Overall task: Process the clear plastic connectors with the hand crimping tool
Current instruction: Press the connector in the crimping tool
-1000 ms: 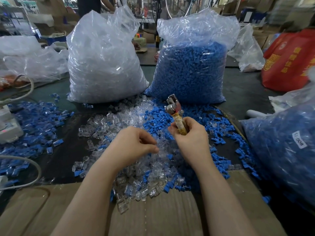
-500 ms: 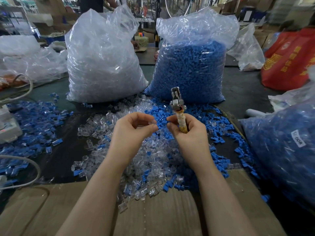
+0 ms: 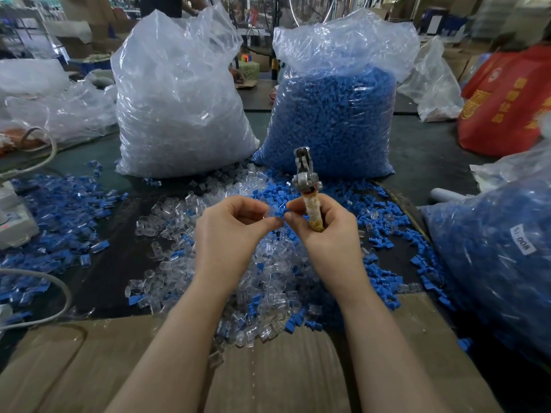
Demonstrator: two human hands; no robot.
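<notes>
- Clear connector: apparently pinched at the left hand fingertips, above the loose pile; hard to make out.
- Step: loading; next, seat it in the tool head.
- Crimping tool: upright, handle clenched in right hand.
- Hands nearly touching, forearms converging.

We see our right hand gripping an upright, tape-wrapped metal crimping tool; our left hand pinches a clear plastic connector above the mixed pile.
</notes>
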